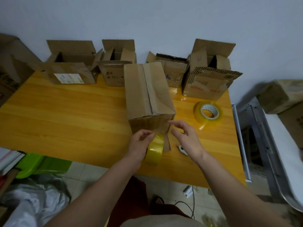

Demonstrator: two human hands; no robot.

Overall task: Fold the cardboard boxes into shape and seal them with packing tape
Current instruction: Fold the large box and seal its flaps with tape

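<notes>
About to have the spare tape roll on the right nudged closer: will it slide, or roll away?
The spare tape roll lies flat on its side on the glossy table, so a push would probably slide it rather than roll it. Its thick winding suggests some weight. A loose tape end beside it might stick and drag.

Both bare forearms reach forward from the bottom of the view and converge toward the middle. The left hand (141, 141) is turned palm inward, its fingers (148, 132) curled and pinching at the tips, the wrist slightly bent. The right hand (186, 136) sits a little higher and just beside it, apart from it, back of the hand up; its index finger points left, the thumb is spread below and the other fingers loosely bent, gripping nothing.
</notes>
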